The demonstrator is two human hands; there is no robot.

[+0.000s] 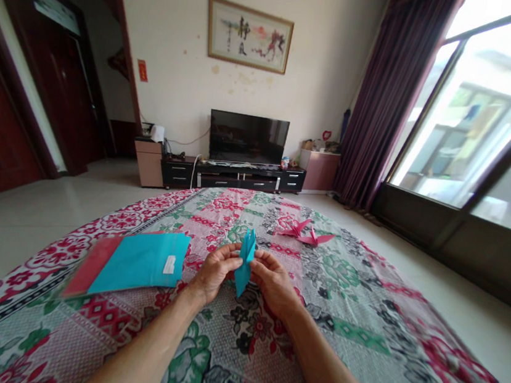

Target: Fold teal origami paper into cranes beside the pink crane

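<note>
Pinching blue paper [244, 266] over the cloth [333, 319]

Your left hand [218, 266] and right hand [274, 279] each pinch one side between thumb and fingers. The folded paper points up, between your hands. The cloth's round far edge is well past them. You have open room on your right, and two pink birds [298, 228] sit farther off. Left of you, the paper pack [139, 261] has a white label [169, 264], too small to read. The wall picture's [249, 35] big writing looks like 靜氣.
</note>
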